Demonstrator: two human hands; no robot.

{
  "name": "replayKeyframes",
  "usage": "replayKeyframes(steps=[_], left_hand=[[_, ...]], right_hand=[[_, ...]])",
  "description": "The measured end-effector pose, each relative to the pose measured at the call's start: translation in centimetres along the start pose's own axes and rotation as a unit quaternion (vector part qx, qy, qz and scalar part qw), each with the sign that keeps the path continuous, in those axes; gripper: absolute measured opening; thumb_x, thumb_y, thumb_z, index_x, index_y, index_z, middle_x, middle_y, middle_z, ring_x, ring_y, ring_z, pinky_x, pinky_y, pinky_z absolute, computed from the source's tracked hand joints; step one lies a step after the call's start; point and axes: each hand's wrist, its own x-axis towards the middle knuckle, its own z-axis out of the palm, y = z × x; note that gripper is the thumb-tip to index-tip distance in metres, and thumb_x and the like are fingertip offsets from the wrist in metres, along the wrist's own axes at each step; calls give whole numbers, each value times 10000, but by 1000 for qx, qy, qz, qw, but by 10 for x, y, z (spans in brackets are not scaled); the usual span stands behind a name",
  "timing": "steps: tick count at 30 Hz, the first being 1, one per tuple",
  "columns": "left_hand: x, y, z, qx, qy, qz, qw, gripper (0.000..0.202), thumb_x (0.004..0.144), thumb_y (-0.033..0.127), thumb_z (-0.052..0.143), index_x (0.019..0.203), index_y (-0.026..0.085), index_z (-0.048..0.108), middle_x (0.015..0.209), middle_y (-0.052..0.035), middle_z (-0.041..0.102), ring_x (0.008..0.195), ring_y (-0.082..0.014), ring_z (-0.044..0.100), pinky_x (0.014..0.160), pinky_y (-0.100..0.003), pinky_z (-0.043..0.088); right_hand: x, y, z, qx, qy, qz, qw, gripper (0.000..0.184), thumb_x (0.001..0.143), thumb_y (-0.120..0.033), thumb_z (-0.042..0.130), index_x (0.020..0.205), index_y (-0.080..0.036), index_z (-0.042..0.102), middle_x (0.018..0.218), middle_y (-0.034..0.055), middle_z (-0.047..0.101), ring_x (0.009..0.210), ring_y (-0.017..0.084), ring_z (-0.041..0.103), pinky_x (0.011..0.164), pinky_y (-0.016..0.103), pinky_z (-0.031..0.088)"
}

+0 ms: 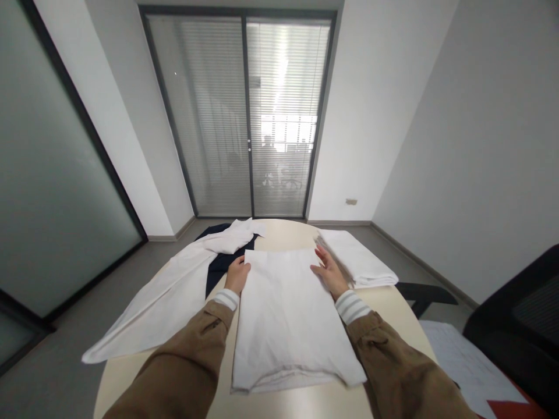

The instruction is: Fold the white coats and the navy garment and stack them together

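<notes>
"Two hands are on this folded white T-shirt [292, 320], which lies mid-surface [283, 230]. What could go wrong?"

"Uneven pulling, I'd say. The left hand [237, 274] has its grip closed on the far left corner, thumb on top. If that side moved alone, the layers could skew or crease."

"And the right hand [332, 276]?"

"At the far right corner, thumb and fingers a little parted. I can't tell whether that grip pinches any cloth, so the corner might slip away. A careless swing outward could also knock the folded white garment [360, 259] just beside it."

"The other side?"

"A loose white garment [166, 302] over a navy one [220, 265]; a sleeve might snag there."

"Which way does the shirt point?"

"Its curved neckline [297, 375] faces the wearer, the straight edge faces the glass door [248, 116], and the long axis seems to run near to far."
</notes>
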Motion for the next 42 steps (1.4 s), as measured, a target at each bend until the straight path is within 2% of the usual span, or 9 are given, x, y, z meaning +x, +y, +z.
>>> replayKeyframes(steps=[4,7,10,15,18,23,32,37,42], left_hand=[[0,9,3,-39,1,23,999,493,750,261,716,1220,137,631,1053,-117,758,1032,-278,699,966,-423,516],[-2,13,4,-88,15,32,995,539,746,314,725,1244,145,609,1089,-121,747,1078,-277,681,993,-428,500],[-11,12,1,-139,5,1,990,514,724,354,706,1180,131,625,1049,-108,751,1043,-284,689,965,-424,514],[-27,4,-4,-95,-127,-77,984,458,638,316,759,1042,127,656,932,-104,759,888,-294,717,834,-431,556],[-30,4,-4,-79,-121,-68,987,481,591,279,811,1025,142,654,955,-105,757,914,-281,710,870,-421,538],[-31,14,-5,-94,-109,-22,989,552,594,398,820,1042,140,627,999,-117,749,980,-292,694,942,-440,503],[-43,19,-8,-141,-152,-98,973,578,523,149,622,1101,153,617,954,-80,756,943,-297,707,851,-430,552],[-46,24,-9,-173,-152,-116,966,630,494,99,664,1120,154,629,962,-80,766,932,-301,716,857,-421,546],[-46,27,-11,-205,-161,-119,958,579,497,89,756,1066,140,662,903,-83,777,873,-295,730,854,-418,543]], right_hand=[[-14,-13,3,101,-114,84,985,757,790,-408,619,1486,-202,403,1380,160,607,1285,348,566,1010,528,507],[-23,-17,5,115,-182,95,972,669,729,-436,710,1334,-189,564,1240,150,701,1148,363,657,958,533,540],[-24,-18,7,142,-146,79,976,676,677,-447,760,1276,-187,585,1234,148,705,1111,351,678,979,519,533],[-17,-16,8,180,-77,72,978,715,647,-469,774,1271,-192,560,1245,145,697,1131,347,668,1028,514,504],[-19,-17,4,191,-98,88,973,757,641,-437,769,1314,-201,511,1262,148,687,1099,342,683,1005,520,516],[-28,-19,-5,168,-192,83,963,859,596,-342,796,1376,-211,464,1294,162,667,1147,356,655,974,546,515],[-27,-18,-8,254,-166,113,946,687,577,-207,811,1216,-209,562,1167,125,735,1031,333,710,954,525,532],[-29,-17,-12,290,-198,139,926,828,494,-83,831,1264,-227,560,1164,100,741,1043,323,706,957,515,531],[-29,-13,-15,295,-205,118,926,687,550,-128,845,1199,-202,636,1086,93,767,1009,324,718,988,532,507]])
